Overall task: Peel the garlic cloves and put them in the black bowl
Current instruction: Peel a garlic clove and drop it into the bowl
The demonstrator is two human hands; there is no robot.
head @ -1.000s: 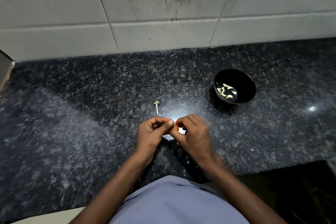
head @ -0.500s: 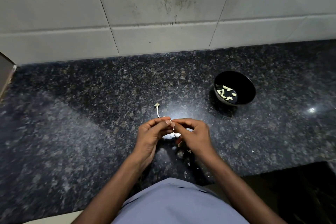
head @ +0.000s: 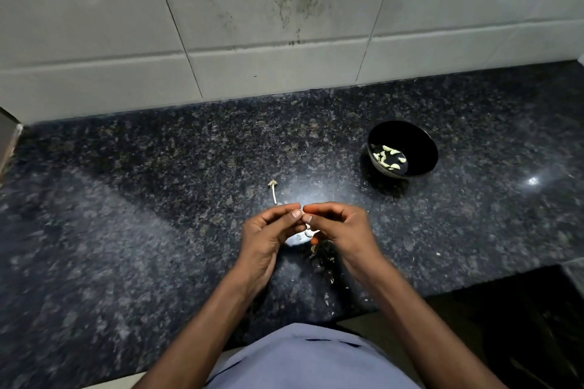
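Head view, hands: left hand (head: 268,234) and right hand (head: 339,230) meet fingertip to fingertip above the counter (head: 158,199) near its front edge, fingers curled.
Grip: both hands pinch one small pale garlic clove (head: 308,232) between them; it is mostly hidden, so whether it is peeled cannot be told.
Peels: papery scraps (head: 325,265) lie on the counter below the hands, toward the front edge.
Stem: a dry garlic stem (head: 273,191) lies just beyond the left hand.
Bowl: black bowl (head: 407,136) stands upright farther back and right, well apart from the hands; several peeled cloves (head: 387,156) sit at its bottom.
Wall: white tiles (head: 221,41) behind the back edge.
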